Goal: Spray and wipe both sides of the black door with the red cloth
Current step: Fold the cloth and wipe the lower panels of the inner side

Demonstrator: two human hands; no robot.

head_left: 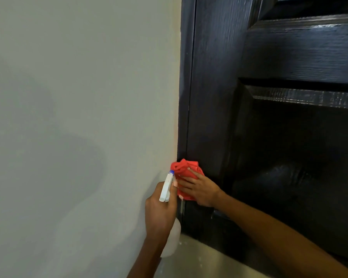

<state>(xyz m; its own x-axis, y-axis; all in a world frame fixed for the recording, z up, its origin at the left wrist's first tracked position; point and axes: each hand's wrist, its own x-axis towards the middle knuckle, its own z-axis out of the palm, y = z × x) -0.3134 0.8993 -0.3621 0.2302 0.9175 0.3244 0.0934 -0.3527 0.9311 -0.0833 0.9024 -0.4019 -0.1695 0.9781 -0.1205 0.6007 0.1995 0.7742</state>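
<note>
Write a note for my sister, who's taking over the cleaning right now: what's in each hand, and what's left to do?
Left hand: grip closed round the spray bottle, nozzle up beside the white wall.
Right hand: fingers flat, pressing the red cloth on the black door low at its left edge.
Done: wiping of this side is under way; wet sheen shows on the panel.
Left: finish this side, then spray and wipe the other.

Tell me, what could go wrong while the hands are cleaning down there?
The spray bottle in the left hand points close to the pale wall, so spray might wet the wall rather than the black door. The right hand presses the bunched red cloth by the door's edge; bunched, it may miss spots.
</note>
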